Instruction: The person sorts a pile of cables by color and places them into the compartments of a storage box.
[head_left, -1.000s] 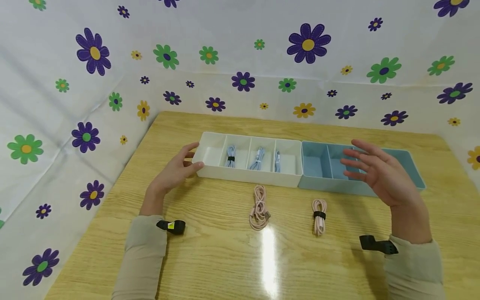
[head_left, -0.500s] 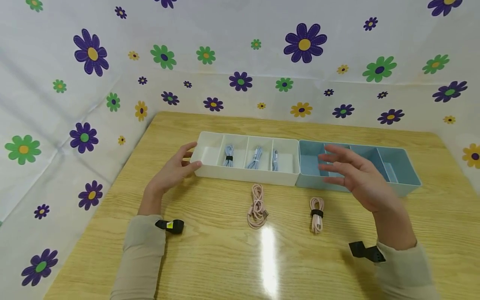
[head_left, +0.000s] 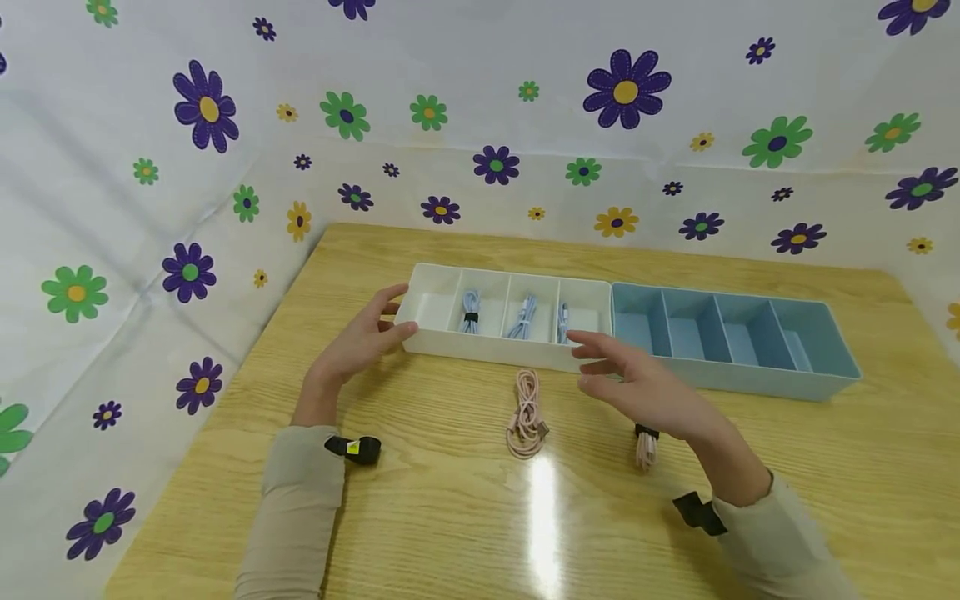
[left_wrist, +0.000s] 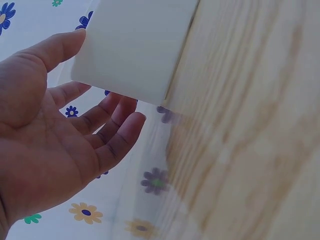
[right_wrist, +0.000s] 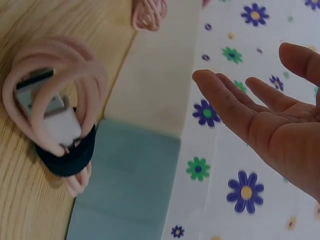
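Observation:
At the left end of the white divided organizer is my left hand, its thumb and index finger by the end's two corners. In the left wrist view, the thumb tip touches the edge of the white end wall, and the other fingers are loosely bent. My right hand hovers with nothing in it in front of where the white organizer meets the blue one. Under it, partly covered, lies a pink charging cable bundled with a black strap. Another pink cable, loosely coiled, lies left of it.
The blue divided organizer adjoins the white one on the right; no cables show in its compartments. Light-blue cables occupy three white compartments; the leftmost is bare. A flower-print cloth hangs behind the wooden table.
My right hand has moved left and lower, from above the blue organizer to above the strapped pink cable. The left hand has stayed at the white organizer's end.

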